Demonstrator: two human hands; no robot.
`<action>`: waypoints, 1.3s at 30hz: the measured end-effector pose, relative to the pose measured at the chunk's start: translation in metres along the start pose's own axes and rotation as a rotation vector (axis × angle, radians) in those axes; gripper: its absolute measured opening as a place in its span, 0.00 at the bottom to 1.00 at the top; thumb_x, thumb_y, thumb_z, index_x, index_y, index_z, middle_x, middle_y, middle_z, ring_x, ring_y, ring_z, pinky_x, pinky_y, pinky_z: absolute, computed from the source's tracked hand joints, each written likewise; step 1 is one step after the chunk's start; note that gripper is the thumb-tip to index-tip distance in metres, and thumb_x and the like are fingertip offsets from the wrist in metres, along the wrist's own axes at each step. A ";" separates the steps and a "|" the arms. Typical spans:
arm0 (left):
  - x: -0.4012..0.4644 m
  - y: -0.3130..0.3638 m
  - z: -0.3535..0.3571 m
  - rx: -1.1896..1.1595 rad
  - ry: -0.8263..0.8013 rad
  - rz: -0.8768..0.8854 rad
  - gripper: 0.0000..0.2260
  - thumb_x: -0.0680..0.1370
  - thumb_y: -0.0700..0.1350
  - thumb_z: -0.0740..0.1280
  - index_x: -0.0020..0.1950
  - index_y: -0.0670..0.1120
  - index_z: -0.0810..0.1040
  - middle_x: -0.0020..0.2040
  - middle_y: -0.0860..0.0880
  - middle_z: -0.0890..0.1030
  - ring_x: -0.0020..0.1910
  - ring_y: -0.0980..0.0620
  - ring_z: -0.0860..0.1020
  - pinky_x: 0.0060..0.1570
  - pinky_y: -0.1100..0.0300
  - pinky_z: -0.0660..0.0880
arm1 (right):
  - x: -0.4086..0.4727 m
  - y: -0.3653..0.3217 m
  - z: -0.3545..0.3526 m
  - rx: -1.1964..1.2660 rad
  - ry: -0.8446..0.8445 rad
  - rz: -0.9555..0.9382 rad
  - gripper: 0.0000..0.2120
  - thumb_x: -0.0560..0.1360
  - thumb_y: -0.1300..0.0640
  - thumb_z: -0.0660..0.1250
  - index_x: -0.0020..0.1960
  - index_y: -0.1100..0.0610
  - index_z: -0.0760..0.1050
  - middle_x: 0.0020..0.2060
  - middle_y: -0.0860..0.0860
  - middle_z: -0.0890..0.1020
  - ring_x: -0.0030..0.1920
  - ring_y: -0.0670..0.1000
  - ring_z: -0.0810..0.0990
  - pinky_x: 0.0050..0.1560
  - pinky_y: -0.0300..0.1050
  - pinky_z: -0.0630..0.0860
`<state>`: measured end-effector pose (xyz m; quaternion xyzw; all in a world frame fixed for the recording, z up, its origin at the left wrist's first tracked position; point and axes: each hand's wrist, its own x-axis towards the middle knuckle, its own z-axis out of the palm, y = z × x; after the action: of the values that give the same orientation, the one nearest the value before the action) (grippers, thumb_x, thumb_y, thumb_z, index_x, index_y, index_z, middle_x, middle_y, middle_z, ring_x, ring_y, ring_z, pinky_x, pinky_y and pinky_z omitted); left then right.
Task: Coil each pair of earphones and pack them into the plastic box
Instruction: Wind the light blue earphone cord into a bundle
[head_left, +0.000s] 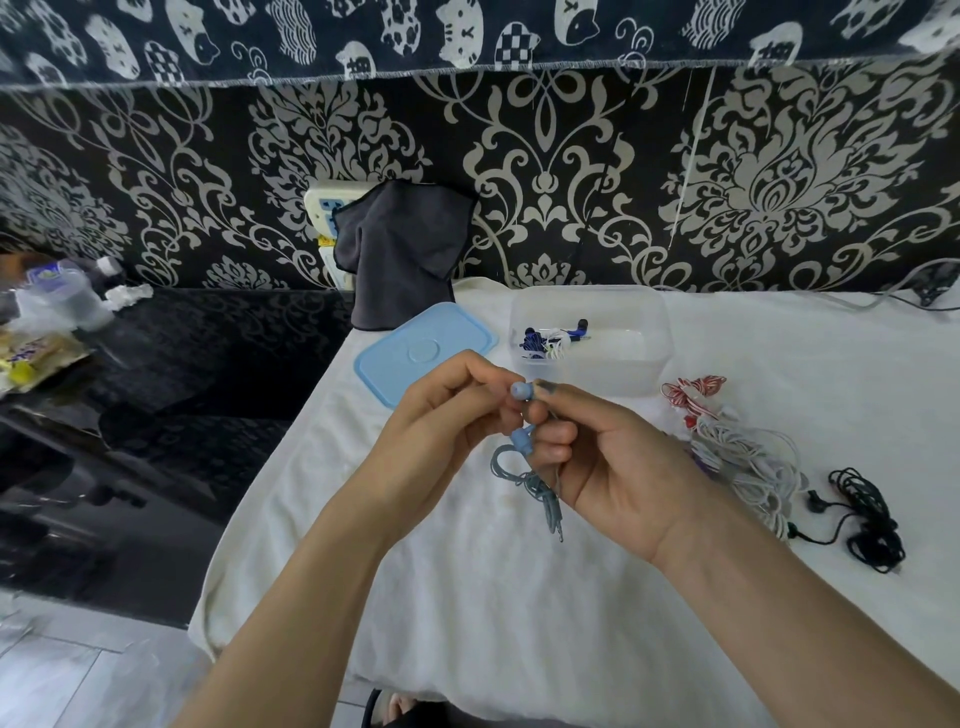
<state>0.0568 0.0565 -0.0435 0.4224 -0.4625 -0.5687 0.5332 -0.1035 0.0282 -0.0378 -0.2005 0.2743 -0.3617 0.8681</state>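
Both hands meet above the white cloth (519, 597) that covers the desk, each with its grip closed on the same pair of light blue earphones (525, 457). Fingers of the left hand (441, 421) are curled in and pinch near the upper earbud, while the right hand (613, 467) holds the wire just below it, thumb and curled fingers pressed together. A loose loop and the plug end of the blue cord hang down between the wrists, clear of the cloth.

Behind the hands stands the clear plastic box (589, 340), open, with dark blue earphones (540, 340) already lying at its left end. Its pale blue lid (423, 351) lies flat just to the left of it. To the right, on the cloth, a red-and-white pair (693, 389), a tangle of white cords (748, 462) and black earphones (867, 519) lie uncoiled. A dark cloth (400, 254) hangs against the patterned wall.
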 end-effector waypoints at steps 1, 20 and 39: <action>0.000 0.000 0.001 -0.006 -0.002 0.003 0.09 0.80 0.39 0.61 0.51 0.34 0.75 0.46 0.38 0.83 0.48 0.40 0.81 0.54 0.54 0.78 | 0.000 -0.001 -0.001 0.032 -0.005 0.014 0.05 0.72 0.62 0.67 0.43 0.64 0.79 0.31 0.50 0.78 0.24 0.41 0.69 0.26 0.32 0.67; -0.006 0.010 0.014 0.256 0.088 0.161 0.02 0.77 0.40 0.69 0.45 0.42 0.79 0.41 0.44 0.86 0.41 0.51 0.81 0.47 0.61 0.77 | 0.001 -0.003 0.000 0.051 -0.036 0.035 0.05 0.74 0.63 0.66 0.44 0.61 0.80 0.31 0.50 0.75 0.25 0.43 0.68 0.27 0.34 0.65; -0.005 0.007 0.012 0.398 0.143 0.231 0.08 0.77 0.39 0.71 0.41 0.50 0.80 0.41 0.46 0.85 0.41 0.49 0.82 0.47 0.55 0.79 | 0.000 0.006 0.003 0.043 -0.032 -0.067 0.07 0.73 0.62 0.65 0.38 0.61 0.78 0.28 0.51 0.74 0.23 0.42 0.66 0.25 0.35 0.65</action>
<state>0.0470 0.0624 -0.0346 0.5026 -0.5718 -0.3704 0.5322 -0.0984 0.0320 -0.0387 -0.1969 0.2457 -0.3933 0.8638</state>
